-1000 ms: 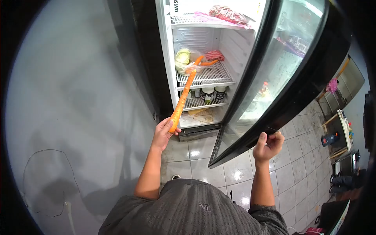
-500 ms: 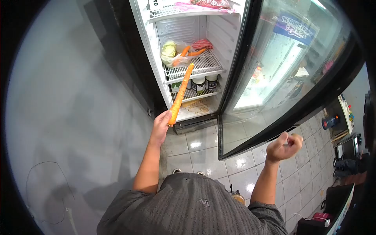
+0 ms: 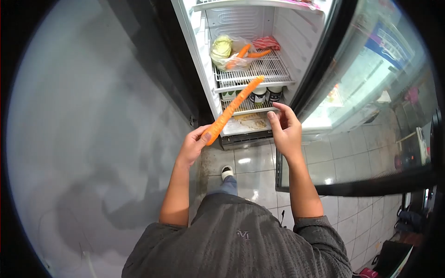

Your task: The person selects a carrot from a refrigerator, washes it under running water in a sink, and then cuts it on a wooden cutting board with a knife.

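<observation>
- Your left hand (image 3: 194, 143) has its fingers closed round the thick end of a long carrot (image 3: 234, 110), whose tip crosses the wire shelf's front edge in view.
- Your right hand (image 3: 287, 134) holds nothing, thumb and fingers parted, near the carrot.
- On the wire shelf (image 3: 276, 70), a cabbage (image 3: 222, 47) sits by the left edge, two smaller carrots (image 3: 243, 52) beside it.

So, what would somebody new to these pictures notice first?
Probably the long orange carrot, gripped at its thick end by the left hand and slanting up in front of the open refrigerator. Then, on the wire shelf inside, a cabbage and more carrots with a clear plastic bag. The glass door, swung open on the right, also stands out.
</observation>
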`<state>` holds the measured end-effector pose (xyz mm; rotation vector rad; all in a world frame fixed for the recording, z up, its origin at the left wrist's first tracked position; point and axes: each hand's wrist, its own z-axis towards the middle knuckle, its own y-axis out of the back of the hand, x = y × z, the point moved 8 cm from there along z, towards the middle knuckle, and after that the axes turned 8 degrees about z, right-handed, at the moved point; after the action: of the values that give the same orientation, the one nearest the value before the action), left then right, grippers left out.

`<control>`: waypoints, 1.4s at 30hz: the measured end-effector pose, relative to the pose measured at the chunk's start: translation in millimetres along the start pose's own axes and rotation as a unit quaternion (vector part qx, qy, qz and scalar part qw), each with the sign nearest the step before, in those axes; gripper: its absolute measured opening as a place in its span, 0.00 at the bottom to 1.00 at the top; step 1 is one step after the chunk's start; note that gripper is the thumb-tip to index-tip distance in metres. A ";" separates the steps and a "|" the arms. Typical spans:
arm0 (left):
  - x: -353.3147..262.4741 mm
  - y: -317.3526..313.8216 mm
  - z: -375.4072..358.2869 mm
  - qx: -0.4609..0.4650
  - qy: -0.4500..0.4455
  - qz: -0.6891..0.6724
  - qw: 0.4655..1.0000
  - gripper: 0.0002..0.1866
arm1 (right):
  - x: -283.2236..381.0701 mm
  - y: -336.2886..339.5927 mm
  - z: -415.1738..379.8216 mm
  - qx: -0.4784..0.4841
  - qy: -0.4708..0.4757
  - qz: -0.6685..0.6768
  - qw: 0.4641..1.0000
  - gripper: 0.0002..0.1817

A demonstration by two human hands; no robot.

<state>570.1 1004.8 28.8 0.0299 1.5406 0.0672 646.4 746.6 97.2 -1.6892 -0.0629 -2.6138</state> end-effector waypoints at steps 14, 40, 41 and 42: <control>24.6 22.3 203.7 0.125 -0.037 0.104 0.986 0.20 | -107.3 -54.9 149.8 0.033 -0.254 0.149 0.955 0.21; 51.2 43.3 365.0 -0.045 0.083 0.402 0.911 0.18 | -252.2 -112.3 355.5 -0.007 -0.080 0.071 0.994 0.15; 46.5 42.5 365.0 -0.050 0.061 0.400 0.913 0.15 | -261.6 -120.2 356.6 -0.008 -0.088 0.089 0.992 0.15; 47.3 43.9 364.1 -0.056 0.065 0.399 0.913 0.15 | -262.6 -125.4 356.9 0.000 -0.089 0.091 0.992 0.15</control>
<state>934.2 1059.8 -4.7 0.5741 1.5665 0.8208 1073.5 890.1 1.9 -1.8305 0.0843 -2.3299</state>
